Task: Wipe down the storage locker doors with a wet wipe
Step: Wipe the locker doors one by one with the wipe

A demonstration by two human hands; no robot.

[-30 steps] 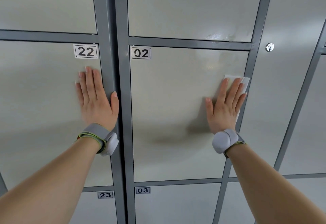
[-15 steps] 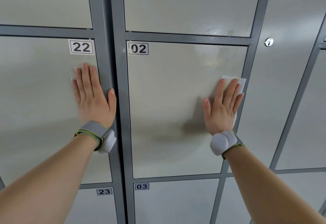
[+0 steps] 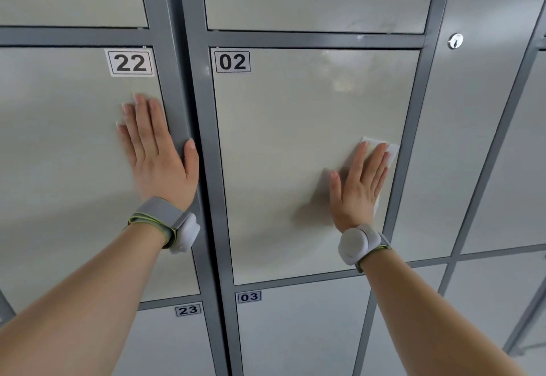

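Pale grey locker door 02 [image 3: 283, 145] fills the middle of the view, with damp streaks near its top right. My right hand [image 3: 359, 186] lies flat on the door's right side and presses a white wet wipe [image 3: 391, 151] against it; the wipe shows past the fingertips and along the little-finger side. My left hand [image 3: 159, 156] rests flat and empty on door 22 [image 3: 59, 153], thumb on the dark grey frame post [image 3: 183, 80].
Doors 23 [image 3: 165, 343] and 03 [image 3: 301, 328] sit below. Another door lies above 02. To the right is a tall plain panel with a round keyhole lock [image 3: 455, 40]. Dark grey frame bars separate all doors.
My right hand has slid the wipe down the right side of door 02. My left hand has stayed in place on door 22.
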